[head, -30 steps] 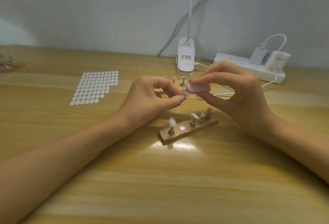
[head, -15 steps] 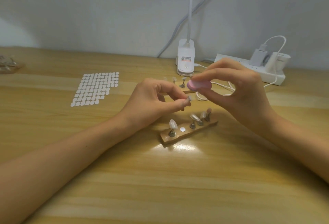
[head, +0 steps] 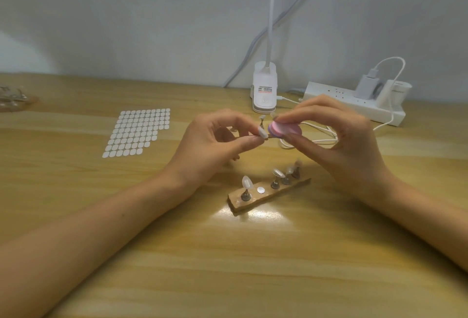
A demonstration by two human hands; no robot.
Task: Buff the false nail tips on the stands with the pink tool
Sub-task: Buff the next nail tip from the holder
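Note:
My left hand (head: 212, 140) pinches a small stand with a clear false nail tip (head: 262, 132) between thumb and forefinger, above the table. My right hand (head: 339, 138) grips the round pink tool (head: 362, 129), whose edge touches that tip. Below the hands lies a wooden base (head: 268, 195) carrying several metal stands with nail tips (head: 246, 183) and one bare round spot (head: 260, 190). A second stand (head: 261, 119) shows behind my fingers, mostly hidden.
A sheet of white adhesive dots (head: 138, 131) lies at the left. A white lamp clamp (head: 264, 90) stands at the back, a power strip (head: 354, 104) with chargers beside it. A white cable (head: 316, 138) loops under my right hand. Clear objects (head: 11, 97) sit far left.
My left hand has raised the nail tip back up against the pink tool. The right hand has tilted the tool and shifted it slightly toward the tip.

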